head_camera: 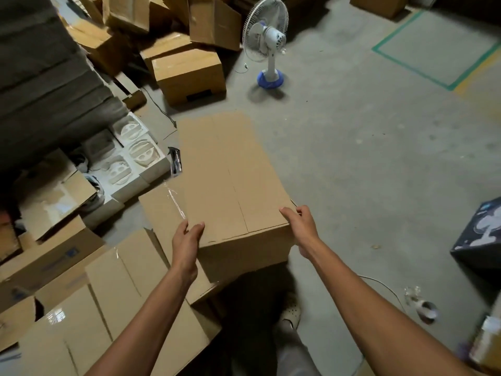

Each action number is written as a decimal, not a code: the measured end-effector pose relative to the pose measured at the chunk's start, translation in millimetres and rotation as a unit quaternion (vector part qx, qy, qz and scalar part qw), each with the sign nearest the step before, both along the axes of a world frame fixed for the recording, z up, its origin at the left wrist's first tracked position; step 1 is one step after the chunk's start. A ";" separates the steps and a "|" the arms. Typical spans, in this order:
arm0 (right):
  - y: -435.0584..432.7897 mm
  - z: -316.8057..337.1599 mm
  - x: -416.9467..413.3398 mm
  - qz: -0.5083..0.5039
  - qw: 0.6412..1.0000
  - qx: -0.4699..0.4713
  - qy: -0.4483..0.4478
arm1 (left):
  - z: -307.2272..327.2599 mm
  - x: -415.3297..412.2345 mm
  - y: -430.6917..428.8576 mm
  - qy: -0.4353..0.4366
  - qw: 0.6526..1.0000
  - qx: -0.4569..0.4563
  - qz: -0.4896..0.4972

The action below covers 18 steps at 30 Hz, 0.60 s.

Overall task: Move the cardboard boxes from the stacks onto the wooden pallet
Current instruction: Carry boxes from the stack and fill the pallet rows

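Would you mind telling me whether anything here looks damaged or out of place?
Yes: the boxes behind the fan lie tumbled at angles, one with its flap open. The box held by both hands looks intact.

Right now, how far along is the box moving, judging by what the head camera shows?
Done: nothing I can confirm, since no wooden pallet is in view. In hand: a long plain brown cardboard box, gripped at its near corners by the left hand and right hand. Left: taped brown cartons at lower left and more loose brown boxes near the white-and-blue pedestal fan.

Dark box (479, 234) perhaps edge-cropped
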State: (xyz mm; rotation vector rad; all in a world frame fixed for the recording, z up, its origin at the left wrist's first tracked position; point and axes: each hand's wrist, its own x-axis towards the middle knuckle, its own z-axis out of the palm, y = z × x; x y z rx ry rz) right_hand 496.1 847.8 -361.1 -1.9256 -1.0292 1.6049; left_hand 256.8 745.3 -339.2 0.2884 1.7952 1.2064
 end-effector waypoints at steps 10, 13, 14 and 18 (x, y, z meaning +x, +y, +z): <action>-132.6 84.1 -89.7 -0.143 0.987 0.054 0.055 | 84.1 -69.7 -75.8 0.048 0.994 0.095 -0.038; -172.1 107.7 -105.6 -0.159 0.983 0.058 0.077 | 104.0 -85.7 -106.0 0.074 0.990 0.110 -0.048; -185.1 114.9 -109.7 -0.160 0.981 0.059 0.091 | 109.9 -91.7 -115.6 0.081 0.989 0.115 -0.047; -238.1 135.6 -116.7 -0.175 0.975 0.067 0.117 | 130.6 -107.3 -152.2 0.086 0.985 0.134 -0.070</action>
